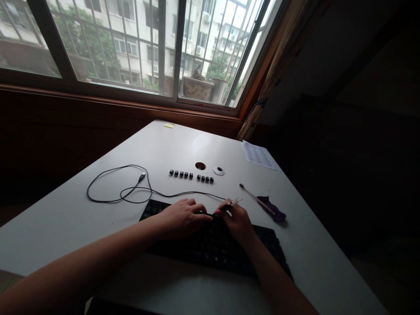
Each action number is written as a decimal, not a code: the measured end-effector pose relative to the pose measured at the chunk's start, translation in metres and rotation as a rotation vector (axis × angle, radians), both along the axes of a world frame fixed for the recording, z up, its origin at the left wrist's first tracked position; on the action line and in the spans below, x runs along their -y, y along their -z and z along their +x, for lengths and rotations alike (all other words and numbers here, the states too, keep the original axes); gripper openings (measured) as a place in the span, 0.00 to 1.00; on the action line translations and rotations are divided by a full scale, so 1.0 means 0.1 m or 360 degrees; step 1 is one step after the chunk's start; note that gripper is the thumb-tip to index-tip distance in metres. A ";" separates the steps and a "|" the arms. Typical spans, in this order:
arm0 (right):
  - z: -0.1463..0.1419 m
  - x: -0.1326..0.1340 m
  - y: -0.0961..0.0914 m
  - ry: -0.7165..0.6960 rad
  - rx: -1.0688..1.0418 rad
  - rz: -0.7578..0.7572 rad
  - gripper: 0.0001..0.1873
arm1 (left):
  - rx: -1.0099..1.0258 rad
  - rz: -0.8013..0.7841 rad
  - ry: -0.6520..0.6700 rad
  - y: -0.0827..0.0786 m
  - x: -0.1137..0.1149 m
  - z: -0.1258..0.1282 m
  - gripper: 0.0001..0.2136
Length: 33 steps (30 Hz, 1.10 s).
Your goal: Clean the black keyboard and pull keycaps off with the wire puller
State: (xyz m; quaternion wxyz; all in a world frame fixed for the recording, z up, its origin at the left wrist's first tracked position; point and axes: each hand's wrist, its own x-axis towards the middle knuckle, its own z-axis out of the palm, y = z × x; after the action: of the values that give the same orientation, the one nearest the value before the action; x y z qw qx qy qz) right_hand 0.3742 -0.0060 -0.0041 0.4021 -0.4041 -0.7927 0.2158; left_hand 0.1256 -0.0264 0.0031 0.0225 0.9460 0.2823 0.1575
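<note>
A black keyboard (213, 251) lies on the white table (157, 144) in front of me. My left hand (182, 216) rests flat on the keyboard's top rows, fingers stretched out. My right hand (236, 218) is closed in a pinch on a small clear-handled tool (233, 202) at the keyboard's upper edge. A row of several removed black keycaps (190, 176) is lined up on the table beyond the hands.
The keyboard's black USB cable (121, 188) loops to the left. A cable hole (200, 166) and its white cap (218, 170) sit behind the keycaps. A thin brush (256, 198), a purple cloth (274, 210), a paper sheet (259, 155) and a yellow note (169, 125) lie about. Barred window behind.
</note>
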 end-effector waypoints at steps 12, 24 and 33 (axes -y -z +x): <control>-0.03 0.02 -0.07 -0.0074 -0.0171 -0.0297 0.09 | 0.0243 -0.0139 -0.0081 0.01 -0.02 0.02 0.12; -0.32 0.15 -0.14 -0.0205 -0.0509 -0.0403 0.06 | 0.0679 -0.0197 -0.0202 0.06 -0.05 -0.03 0.08; -0.32 0.18 -0.13 -0.0209 -0.0589 -0.0495 0.05 | 0.0721 -0.0186 -0.0350 0.03 -0.02 -0.01 0.08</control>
State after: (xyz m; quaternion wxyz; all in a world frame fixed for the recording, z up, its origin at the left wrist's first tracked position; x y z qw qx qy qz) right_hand 0.3427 -0.0237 0.0092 0.4585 -0.3623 -0.6874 0.4313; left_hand 0.1247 -0.0241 -0.0002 0.1224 0.8473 0.3798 0.3504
